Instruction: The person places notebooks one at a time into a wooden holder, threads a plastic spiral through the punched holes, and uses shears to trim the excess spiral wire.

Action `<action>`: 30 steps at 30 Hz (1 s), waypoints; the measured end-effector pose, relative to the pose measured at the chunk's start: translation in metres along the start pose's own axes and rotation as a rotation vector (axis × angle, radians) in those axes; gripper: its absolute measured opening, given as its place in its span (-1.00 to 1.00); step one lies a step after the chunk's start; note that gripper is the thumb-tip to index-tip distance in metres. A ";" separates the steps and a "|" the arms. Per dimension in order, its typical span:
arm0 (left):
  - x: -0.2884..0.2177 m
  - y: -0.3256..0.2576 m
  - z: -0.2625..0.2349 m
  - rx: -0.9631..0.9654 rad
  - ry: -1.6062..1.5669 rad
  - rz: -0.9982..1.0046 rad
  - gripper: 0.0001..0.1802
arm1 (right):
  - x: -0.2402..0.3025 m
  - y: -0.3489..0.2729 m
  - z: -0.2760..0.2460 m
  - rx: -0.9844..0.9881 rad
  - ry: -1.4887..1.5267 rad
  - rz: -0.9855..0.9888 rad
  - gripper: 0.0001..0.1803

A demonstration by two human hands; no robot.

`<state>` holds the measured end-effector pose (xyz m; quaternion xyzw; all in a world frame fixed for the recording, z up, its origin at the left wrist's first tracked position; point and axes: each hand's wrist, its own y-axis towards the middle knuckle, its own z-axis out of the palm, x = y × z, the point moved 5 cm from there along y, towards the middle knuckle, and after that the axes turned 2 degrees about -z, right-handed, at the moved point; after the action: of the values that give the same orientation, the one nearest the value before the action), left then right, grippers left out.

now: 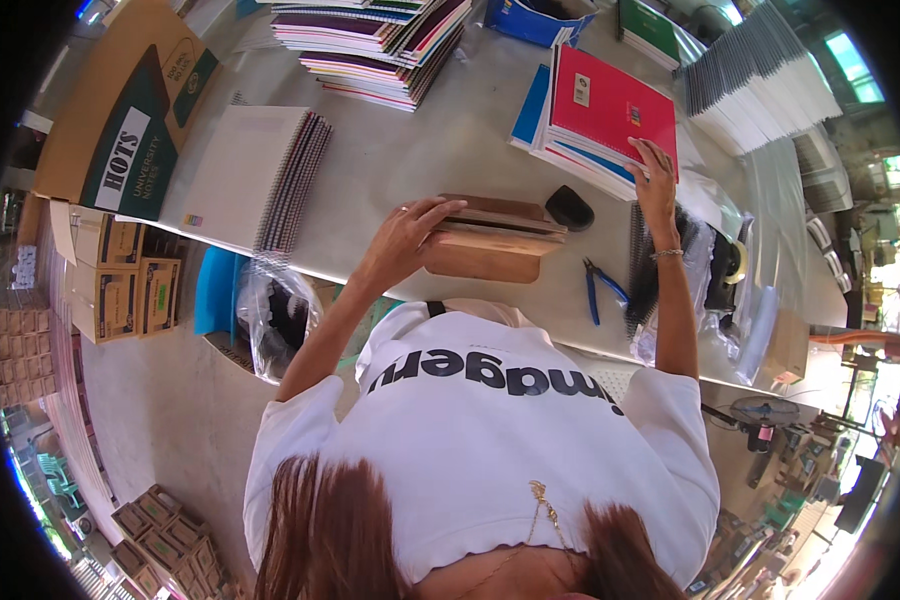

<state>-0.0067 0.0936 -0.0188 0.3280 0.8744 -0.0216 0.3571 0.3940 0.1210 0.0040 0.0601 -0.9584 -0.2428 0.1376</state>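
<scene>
A wooden holder with upright boards on a flat base (485, 264) stands at the table's near edge. My left hand (402, 238) is closed over its left end, with the fingers laid along the top board. To the right, my right hand (656, 184) grips the near corner of a red spiral notebook (610, 100), its fingertips on the cover; the thumb is hard to make out. The red notebook lies on top of a small stack with blue covers (532, 112) and white pages showing. A black computer mouse (570, 208) or similar rounded object sits between the holder and that stack.
Blue-handled pliers (604, 290) lie near the front edge. White-covered spiral notebooks (245, 170) and a cardboard box (120, 110) are at left. Notebook stacks (380, 50) stand at the back, with more (760, 80) at far right. Plastic wrap (760, 310) and tape (736, 263) lie at right.
</scene>
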 end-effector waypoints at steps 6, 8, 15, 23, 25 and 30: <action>0.005 0.015 0.006 -0.056 -0.015 -0.018 -0.48 | 0.001 -0.005 -0.007 0.063 -0.116 -0.020 -0.50; 0.006 0.021 0.005 -0.050 -0.019 0.007 -0.48 | 0.000 -0.002 -0.010 0.075 -0.103 -0.054 -0.47; 0.008 0.025 0.007 -0.033 -0.062 0.044 -0.45 | -0.015 0.003 -0.008 0.044 -0.005 -0.070 -0.49; 0.002 0.026 0.008 -0.028 -0.085 0.035 -0.41 | -0.002 0.001 -0.032 0.059 -0.111 0.040 -0.57; 0.001 0.028 0.008 -0.035 -0.106 0.057 -0.42 | -0.003 0.004 -0.054 0.100 -0.309 0.105 -0.57; 0.001 0.028 0.003 0.044 -0.112 -0.023 -0.52 | 0.060 0.010 -0.151 -0.135 -0.229 0.057 -0.64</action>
<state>0.0112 0.1153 -0.0163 0.3239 0.8561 -0.0634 0.3977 0.3807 0.0517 0.1503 -0.0045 -0.9506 -0.3081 0.0380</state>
